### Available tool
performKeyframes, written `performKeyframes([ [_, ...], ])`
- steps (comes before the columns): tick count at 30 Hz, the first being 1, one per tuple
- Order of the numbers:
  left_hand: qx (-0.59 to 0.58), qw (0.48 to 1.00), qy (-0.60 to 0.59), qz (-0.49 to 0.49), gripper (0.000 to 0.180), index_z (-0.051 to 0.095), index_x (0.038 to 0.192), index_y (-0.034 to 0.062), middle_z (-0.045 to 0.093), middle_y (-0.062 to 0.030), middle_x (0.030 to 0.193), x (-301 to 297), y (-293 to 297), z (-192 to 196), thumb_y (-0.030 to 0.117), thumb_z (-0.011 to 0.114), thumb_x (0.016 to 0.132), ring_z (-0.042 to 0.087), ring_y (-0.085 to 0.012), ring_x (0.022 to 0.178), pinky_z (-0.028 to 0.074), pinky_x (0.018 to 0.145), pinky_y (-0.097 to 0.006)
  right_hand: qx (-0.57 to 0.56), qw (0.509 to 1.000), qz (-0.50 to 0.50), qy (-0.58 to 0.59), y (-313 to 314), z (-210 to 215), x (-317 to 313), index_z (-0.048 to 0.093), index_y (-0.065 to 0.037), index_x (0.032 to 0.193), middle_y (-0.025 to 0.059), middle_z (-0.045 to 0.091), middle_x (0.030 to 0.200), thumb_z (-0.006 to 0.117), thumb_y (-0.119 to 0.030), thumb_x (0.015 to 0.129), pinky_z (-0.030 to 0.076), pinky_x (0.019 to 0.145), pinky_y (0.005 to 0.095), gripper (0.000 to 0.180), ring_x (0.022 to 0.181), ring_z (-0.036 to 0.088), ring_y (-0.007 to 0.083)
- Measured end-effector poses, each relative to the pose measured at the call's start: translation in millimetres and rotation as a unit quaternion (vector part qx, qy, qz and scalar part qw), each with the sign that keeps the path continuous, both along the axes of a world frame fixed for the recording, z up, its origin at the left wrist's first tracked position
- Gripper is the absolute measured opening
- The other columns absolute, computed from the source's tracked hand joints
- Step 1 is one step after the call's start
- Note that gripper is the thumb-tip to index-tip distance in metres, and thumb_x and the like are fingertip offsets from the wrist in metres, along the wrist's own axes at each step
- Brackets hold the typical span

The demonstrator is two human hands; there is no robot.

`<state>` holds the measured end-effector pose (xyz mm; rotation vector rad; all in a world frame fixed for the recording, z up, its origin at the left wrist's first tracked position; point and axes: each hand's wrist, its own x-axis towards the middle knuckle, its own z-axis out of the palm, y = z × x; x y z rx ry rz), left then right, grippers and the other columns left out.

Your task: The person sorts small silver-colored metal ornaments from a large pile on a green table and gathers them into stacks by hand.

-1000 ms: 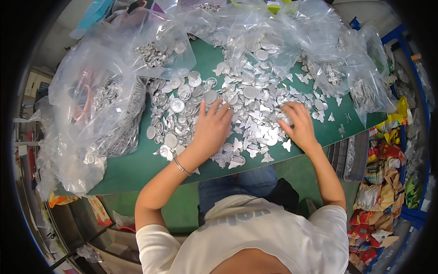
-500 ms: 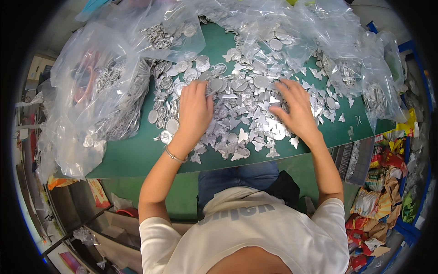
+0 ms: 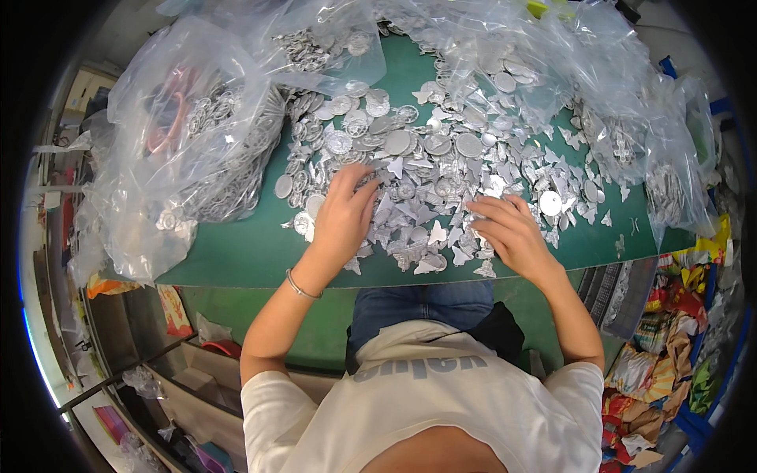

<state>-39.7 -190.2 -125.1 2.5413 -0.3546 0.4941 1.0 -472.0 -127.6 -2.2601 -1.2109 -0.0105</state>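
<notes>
A heap of small silver metal pieces, round discs and winged shapes, covers the green table. My left hand lies palm down on the left part of the heap, fingers spread toward the discs. My right hand rests on the winged pieces near the table's front edge, fingers curled over them. Whether either hand pinches a piece is hidden by the fingers. A thin bracelet sits on my left wrist.
Clear plastic bags of more silver pieces stand at the left, along the back and at the right. Colourful wrappers pile up at the lower right. Shelves and boxes lie below the table's left side.
Both hands have slid back toward me over the heap, the left one also shifting a little to the left. The camera view has moved closer to the table.
</notes>
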Motion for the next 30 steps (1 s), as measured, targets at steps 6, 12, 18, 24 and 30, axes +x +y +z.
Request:
performKeyframes([
  [6, 0.033, 0.999, 0.030, -0.022, 0.030, 0.059, 0.092, -0.0022, 0.050, -0.0150, 0.117, -22, 8, -4, -0.012, 0.054, 0.064, 0.044, -0.0361, 0.115, 0.043, 0.089, -0.039, 0.083, 0.993, -0.059, 0.064, -17, 16, 11, 0.062, -0.004, 0.082, 0.0086, 0.061, 0.095, 0.064, -0.004, 0.071, 0.038, 0.083, 0.0358, 0.011, 0.095, 0.054, 0.0271],
  [12, 0.015, 1.000, 0.017, -0.011, 0.030, 0.062, 0.094, -0.0001, 0.052, -0.0153, 0.117, -29, 2, 1, -0.013, 0.054, 0.068, 0.044, -0.0347, 0.117, 0.039, 0.093, -0.042, 0.071, 0.980, -0.178, -0.061, 36, 14, 32, 0.061, 0.000, 0.083, 0.0117, 0.058, 0.088, 0.067, -0.010, 0.070, 0.039, 0.077, 0.0341, 0.017, 0.084, 0.052, 0.0291],
  [18, -0.121, 0.992, 0.041, 0.022, 0.029, 0.061, 0.097, 0.0016, 0.054, -0.0147, 0.113, -50, -23, 14, -0.012, 0.053, 0.072, 0.049, -0.0328, 0.111, 0.039, 0.092, -0.038, -0.019, 0.987, -0.154, -0.040, 27, 2, 37, 0.060, -0.001, 0.078, 0.0070, 0.057, 0.082, 0.063, -0.006, 0.072, 0.039, 0.072, 0.0336, 0.007, 0.082, 0.052, 0.0239],
  [24, -0.101, 0.995, 0.025, 0.000, 0.038, 0.053, 0.110, 0.0008, 0.050, -0.0152, 0.118, -27, -33, 12, -0.008, 0.055, 0.073, 0.047, -0.0345, 0.110, 0.038, 0.093, -0.039, 0.088, 0.985, -0.145, 0.001, 34, 17, 48, 0.058, 0.002, 0.096, 0.0137, 0.056, 0.093, 0.060, -0.003, 0.074, 0.041, 0.080, 0.0350, 0.022, 0.091, 0.051, 0.0300],
  [30, 0.061, 0.998, -0.024, 0.008, 0.043, 0.050, 0.113, -0.0007, 0.049, -0.0152, 0.116, 60, -22, -5, -0.005, 0.057, 0.070, 0.046, -0.0335, 0.108, 0.037, 0.093, -0.039, -0.032, 0.989, -0.132, -0.050, 51, 2, 75, 0.054, 0.000, 0.106, 0.0121, 0.053, 0.103, 0.063, -0.004, 0.071, 0.039, 0.084, 0.0363, 0.036, 0.095, 0.049, 0.0305],
])
